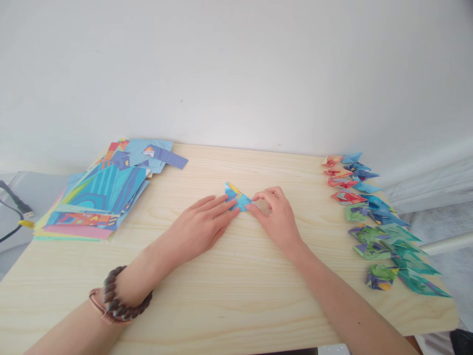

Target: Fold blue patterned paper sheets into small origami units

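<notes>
A small folded piece of origami paper (242, 199), blue with a yellow stripe, lies on the middle of the wooden table. My left hand (207, 222) rests flat with its fingers stretched over the paper's left and lower part, pressing on it. Thumb and forefinger of my right hand (275, 214) pinch the right corner of the same paper. The fingertips hide part of its edges, so its full shape cannot be made out.
A stack of printed paper sheets (99, 190) covers the table's left back corner. Finished-looking folded paper pieces (373, 249), red, blue and green, stand in rows along the right edge. Behind the table (236, 301) rises a white wall (236, 74). A black cable (16, 202) lies at far left.
</notes>
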